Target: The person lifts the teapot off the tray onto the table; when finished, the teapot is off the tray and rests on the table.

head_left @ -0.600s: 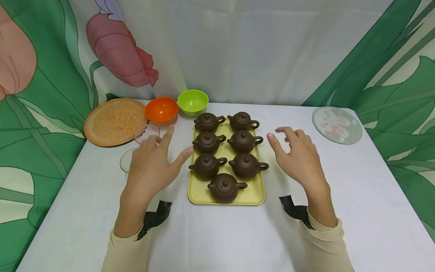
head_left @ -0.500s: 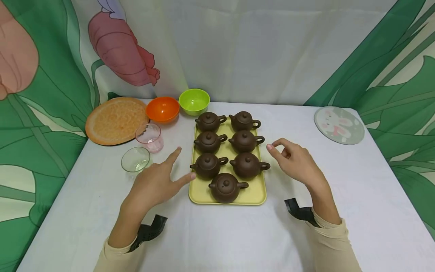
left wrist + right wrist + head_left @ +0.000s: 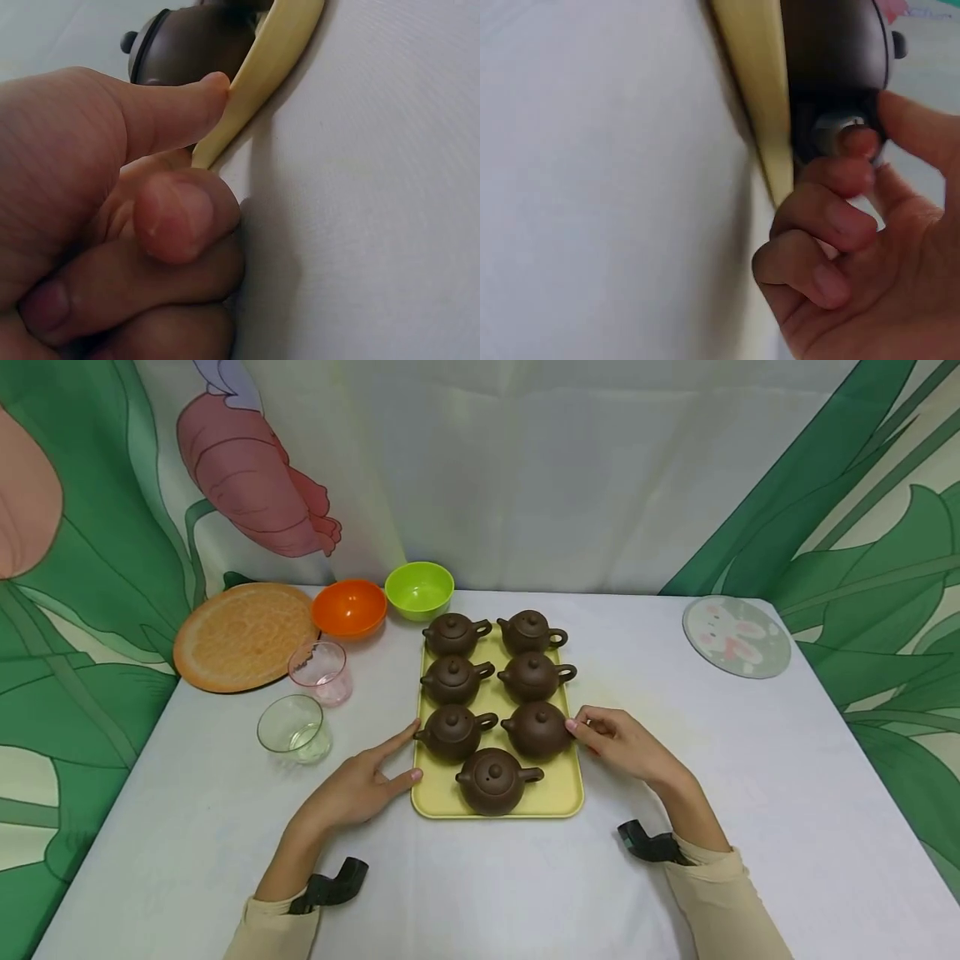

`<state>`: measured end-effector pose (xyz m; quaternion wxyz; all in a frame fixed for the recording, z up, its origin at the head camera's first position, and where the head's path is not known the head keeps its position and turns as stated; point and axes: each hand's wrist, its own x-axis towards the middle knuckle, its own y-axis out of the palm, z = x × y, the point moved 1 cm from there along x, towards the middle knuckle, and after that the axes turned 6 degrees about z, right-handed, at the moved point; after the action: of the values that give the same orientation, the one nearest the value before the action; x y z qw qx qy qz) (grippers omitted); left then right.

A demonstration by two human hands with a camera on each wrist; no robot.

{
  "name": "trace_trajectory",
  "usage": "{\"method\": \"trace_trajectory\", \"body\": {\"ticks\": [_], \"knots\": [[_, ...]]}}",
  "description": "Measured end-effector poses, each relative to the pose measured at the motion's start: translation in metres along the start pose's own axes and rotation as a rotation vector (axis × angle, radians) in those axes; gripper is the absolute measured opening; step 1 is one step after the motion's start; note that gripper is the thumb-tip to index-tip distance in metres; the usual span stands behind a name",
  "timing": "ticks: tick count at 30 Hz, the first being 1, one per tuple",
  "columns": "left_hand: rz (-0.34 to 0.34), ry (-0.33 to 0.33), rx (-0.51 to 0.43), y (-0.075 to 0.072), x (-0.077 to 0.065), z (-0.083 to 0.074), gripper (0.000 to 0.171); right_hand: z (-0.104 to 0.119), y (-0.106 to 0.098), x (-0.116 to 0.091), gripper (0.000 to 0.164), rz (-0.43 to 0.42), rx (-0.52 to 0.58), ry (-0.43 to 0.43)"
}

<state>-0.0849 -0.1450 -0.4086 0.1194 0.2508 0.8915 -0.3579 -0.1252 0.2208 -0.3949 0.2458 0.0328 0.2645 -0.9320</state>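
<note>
Several dark brown teapots stand in two columns on a yellow tray (image 3: 442, 806), with one more teapot (image 3: 492, 783) at the front. My right hand (image 3: 626, 745) pinches the handle of the right-column teapot (image 3: 538, 731) nearest me. In the right wrist view the thumb lies against this dark handle (image 3: 804, 124), and a fingertip shows in its loop. At the tray's left edge, my left hand (image 3: 352, 789) touches the side with thumb and index finger stretched out. The left wrist view has the thumb (image 3: 184, 112) on the tray rim (image 3: 259, 75), the lower fingers curled under.
Left of the tray stand a greenish clear glass (image 3: 294, 735) and a pink-tinted glass (image 3: 322, 675). Behind them are an orange bowl (image 3: 349, 610), a lime green bowl (image 3: 420, 589) and a round bread-patterned mat (image 3: 243, 639). A round rabbit-print mat (image 3: 737, 637) lies at the back right.
My left hand has come down and toward me, from above the glasses to the tray's left edge. My right hand has moved left and taken hold of the teapot's handle.
</note>
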Motion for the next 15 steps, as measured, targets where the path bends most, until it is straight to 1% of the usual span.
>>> {"method": "trace_trajectory", "body": {"ticks": [4,9,12,15], "knots": [[0.009,-0.001,-0.017,0.000,-0.001,0.003,0.066,-0.007,0.002,0.004,0.044,0.029,0.067,0.019],[0.003,0.006,-0.036,0.001,0.000,0.003,0.065,-0.012,0.001,0.004,0.046,0.064,0.143,0.020],[-0.002,-0.004,-0.031,0.002,0.000,0.002,0.065,-0.014,-0.006,0.002,0.047,0.075,0.204,0.011],[-0.007,-0.009,-0.027,0.003,0.001,0.001,0.064,-0.013,-0.019,-0.002,0.046,0.068,0.249,0.011]]}}
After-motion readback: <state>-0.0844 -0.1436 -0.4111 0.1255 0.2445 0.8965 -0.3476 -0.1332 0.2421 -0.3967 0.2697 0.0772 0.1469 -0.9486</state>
